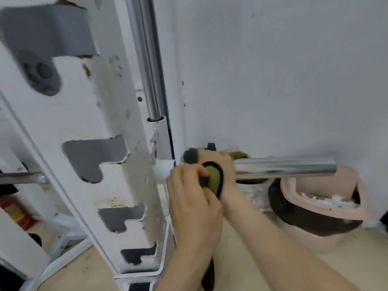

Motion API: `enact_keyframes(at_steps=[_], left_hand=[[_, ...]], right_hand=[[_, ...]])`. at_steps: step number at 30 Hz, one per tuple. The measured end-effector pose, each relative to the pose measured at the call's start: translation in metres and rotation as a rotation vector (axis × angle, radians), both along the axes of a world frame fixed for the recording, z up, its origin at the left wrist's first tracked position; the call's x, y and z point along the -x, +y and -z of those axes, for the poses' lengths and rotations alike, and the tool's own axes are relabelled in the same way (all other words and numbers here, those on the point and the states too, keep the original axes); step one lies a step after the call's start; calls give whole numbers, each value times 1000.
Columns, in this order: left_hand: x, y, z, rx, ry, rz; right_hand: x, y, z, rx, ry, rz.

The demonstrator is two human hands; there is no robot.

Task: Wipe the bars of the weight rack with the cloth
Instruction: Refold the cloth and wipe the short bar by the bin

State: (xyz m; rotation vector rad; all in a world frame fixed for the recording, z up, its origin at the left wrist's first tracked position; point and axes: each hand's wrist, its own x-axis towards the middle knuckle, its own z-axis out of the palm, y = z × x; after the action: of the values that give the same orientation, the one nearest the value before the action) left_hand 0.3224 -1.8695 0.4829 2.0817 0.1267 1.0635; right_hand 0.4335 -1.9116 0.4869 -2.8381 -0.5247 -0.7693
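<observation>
A: I had the weight rack (109,127) at nine o'clock, its chrome bar (283,168) jutting toward three.
B: Hands?
A: My right hand (222,164) wrapped the cloth (213,175) round the bar's root, for full contact I'd say; my left hand (193,198), at seven, pinched its loose fold taut.

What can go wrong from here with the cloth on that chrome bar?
1. Both hands crowd the rack-side end. The left hand, pinching the cloth, sits close to the notched, chipped upright, so knuckles may scrape it.
2. The right hand holds the cloth round the chrome bar, whose free end hangs above the pink bin. A long stroke might drop the cloth in.
</observation>
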Motion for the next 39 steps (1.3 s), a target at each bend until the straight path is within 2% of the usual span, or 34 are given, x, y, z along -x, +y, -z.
enact_keyframes(at_steps=[2,5,8,12,15,18,21,25,27,29,32,34,35,37,39], left_hand=[[-9,-2,-13,54,2,-10],[-35,-6,-17,-32,117,45],[-56,-6,-7,-295,229,-4],[-60,1,4,-394,301,-39],[-59,3,9,-460,315,-47],[-57,5,9,-473,294,-30],[-55,10,-2,-522,369,-53],[-68,9,5,-830,378,-55],[-74,1,19,-916,378,-96],[-77,-3,33,-923,387,-126],[-85,-2,38,-923,340,-168],[-92,-4,29,-896,345,-162],[-96,-6,22,-890,388,-148],[-104,-8,7,-909,526,-99],[-114,-8,-10,-918,692,-31]], right_hand=[[1,9,11,-157,-3,-35],[-3,-37,20,-75,-34,-161],[-13,-125,18,-118,-67,1],[-8,-208,9,-277,-93,318],[-10,-182,7,-327,-79,391],[-6,-108,15,-272,-78,236],[0,-50,17,-189,-82,86],[-12,-86,14,-115,-45,-24],[-13,-124,15,-145,-100,39],[-14,-164,15,-198,-161,151],[-18,-200,20,-364,-149,272],[-22,-204,27,-552,-121,339],[-23,-203,29,-718,-122,347],[-21,-200,22,-1193,-108,422],[-15,-202,17,-1808,-31,432]])
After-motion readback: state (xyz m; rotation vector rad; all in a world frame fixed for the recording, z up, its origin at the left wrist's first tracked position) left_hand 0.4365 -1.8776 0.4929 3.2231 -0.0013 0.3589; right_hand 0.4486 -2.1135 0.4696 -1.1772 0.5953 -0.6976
